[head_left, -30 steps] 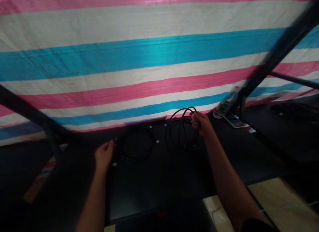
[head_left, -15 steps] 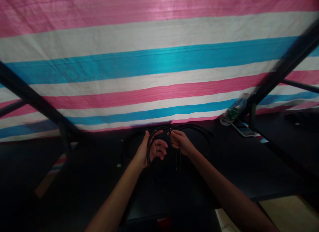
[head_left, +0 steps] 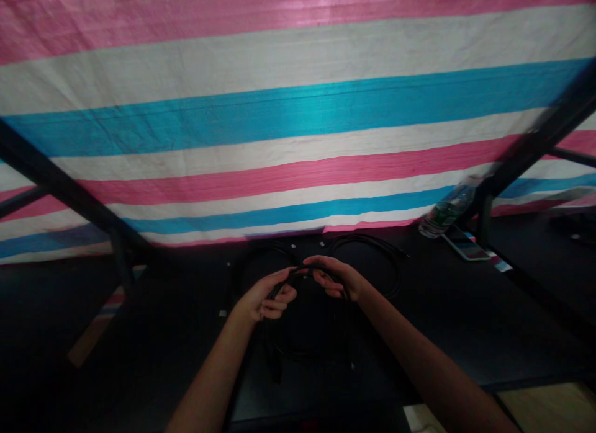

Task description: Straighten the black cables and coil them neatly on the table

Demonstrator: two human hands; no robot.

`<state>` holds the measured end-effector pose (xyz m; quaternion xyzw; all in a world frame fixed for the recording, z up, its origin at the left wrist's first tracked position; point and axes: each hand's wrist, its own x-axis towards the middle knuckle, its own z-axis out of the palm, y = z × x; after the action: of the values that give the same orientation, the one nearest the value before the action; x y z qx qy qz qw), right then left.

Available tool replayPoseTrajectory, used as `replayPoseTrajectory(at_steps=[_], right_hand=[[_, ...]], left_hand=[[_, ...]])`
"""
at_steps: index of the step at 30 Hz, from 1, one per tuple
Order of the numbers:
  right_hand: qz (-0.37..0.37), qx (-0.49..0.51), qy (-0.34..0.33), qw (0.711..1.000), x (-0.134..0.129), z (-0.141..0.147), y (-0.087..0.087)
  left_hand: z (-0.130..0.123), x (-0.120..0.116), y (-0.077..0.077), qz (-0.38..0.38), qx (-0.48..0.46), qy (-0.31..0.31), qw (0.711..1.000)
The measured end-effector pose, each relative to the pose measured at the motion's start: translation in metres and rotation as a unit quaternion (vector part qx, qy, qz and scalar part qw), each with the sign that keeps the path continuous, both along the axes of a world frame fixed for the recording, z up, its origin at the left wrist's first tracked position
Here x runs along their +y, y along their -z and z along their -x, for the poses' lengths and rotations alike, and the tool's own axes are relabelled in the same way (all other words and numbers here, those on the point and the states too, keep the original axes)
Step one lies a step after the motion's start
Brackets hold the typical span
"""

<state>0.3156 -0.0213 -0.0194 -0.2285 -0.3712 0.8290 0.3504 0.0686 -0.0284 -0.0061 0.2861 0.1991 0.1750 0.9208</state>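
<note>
A black cable (head_left: 305, 270) is looped into a coil between my two hands over the dark table. My left hand (head_left: 272, 296) is closed round the coil's left side, with the fingers curled in. On the opposite side my right hand (head_left: 336, 276) grips the top right of the same coil. The lower part of the loop hangs beneath both hands, and a cable end dangles at its lower right. Behind my hands, one coiled black cable (head_left: 242, 257) lies to the left and another coiled cable (head_left: 395, 262) to the right.
A clear plastic bottle (head_left: 444, 209) leans by the right metal post (head_left: 512, 166), beside a phone (head_left: 465, 244). Small white scraps dot the black table (head_left: 447, 315). A striped pink, white and blue sheet (head_left: 298, 116) hangs behind. At left stands another dark post (head_left: 69, 197).
My left fingers have closed round the coil. My right hand has shifted its grip along the cable, and the loop now hangs lower and wider between both hands. The view has shifted slightly.
</note>
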Motion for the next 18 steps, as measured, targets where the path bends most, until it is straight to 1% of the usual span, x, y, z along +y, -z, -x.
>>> replayPoseTrajectory(at_steps=[2, 4, 8, 11, 13, 14, 16, 18], right_hand=[[-0.024, -0.017, -0.02, 0.999, -0.001, 0.003, 0.003], [-0.049, -0.051, -0.033, 0.997, -0.002, 0.005, 0.006], [-0.081, -0.134, -0.07, 0.985, -0.002, 0.002, 0.006], [-0.098, -0.184, -0.115, 0.971, -0.003, -0.003, 0.002], [-0.121, -0.205, -0.125, 0.963, -0.003, -0.005, 0.0], [-0.136, -0.214, -0.125, 0.959, -0.003, -0.006, 0.0], [-0.163, -0.232, -0.116, 0.952, -0.001, -0.007, 0.001], [-0.177, -0.245, -0.099, 0.948, 0.002, -0.008, 0.002]], left_hand=[[-0.004, -0.002, 0.004, -0.024, 0.025, 0.02, 0.999], [-0.008, -0.004, 0.007, -0.048, 0.055, 0.024, 0.997], [-0.009, -0.006, 0.006, -0.072, 0.141, 0.028, 0.987], [-0.006, -0.007, 0.006, -0.071, 0.161, 0.075, 0.982], [-0.006, -0.008, 0.008, -0.078, 0.153, 0.117, 0.978], [-0.007, -0.009, 0.009, -0.089, 0.15, 0.127, 0.976], [-0.009, -0.009, 0.013, -0.118, 0.151, 0.117, 0.974], [-0.014, -0.009, 0.016, -0.145, 0.162, 0.072, 0.973]])
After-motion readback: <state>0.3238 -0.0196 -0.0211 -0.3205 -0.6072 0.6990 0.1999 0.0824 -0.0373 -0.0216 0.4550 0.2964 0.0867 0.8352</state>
